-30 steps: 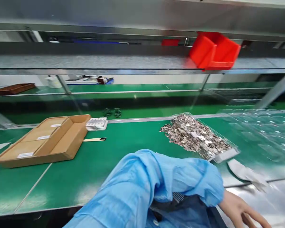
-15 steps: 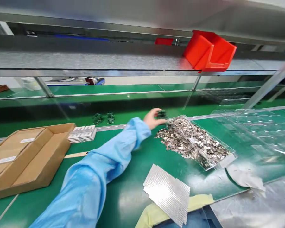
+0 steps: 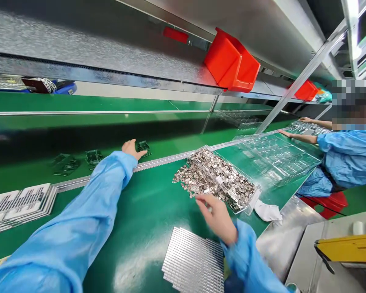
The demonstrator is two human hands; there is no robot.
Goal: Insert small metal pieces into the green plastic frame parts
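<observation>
My left hand is over the green belt behind the metal rail, thumb and fingers apart. Right beside its fingertips sits a small green circuit board. Further left on the belt lie more circuit boards. My right hand hovers in front of a heap of small silver metal pieces, with its thumb and forefinger spread and nothing visible between them. The heap spills out of a clear tray. Below the right hand is a silver ribbed sheet stack, partly covered by the right sleeve.
White slotted panels are stacked at the left. Clear plastic trays lie to the right, near a co-worker in a blue smock. A red bin stands on the shelf above. A white cloth lies by the table edge.
My left hand has moved left from the heap, and the circuit board it held now rests on the belt. My right hand has come into view. The view has turned right, showing a co-worker.
</observation>
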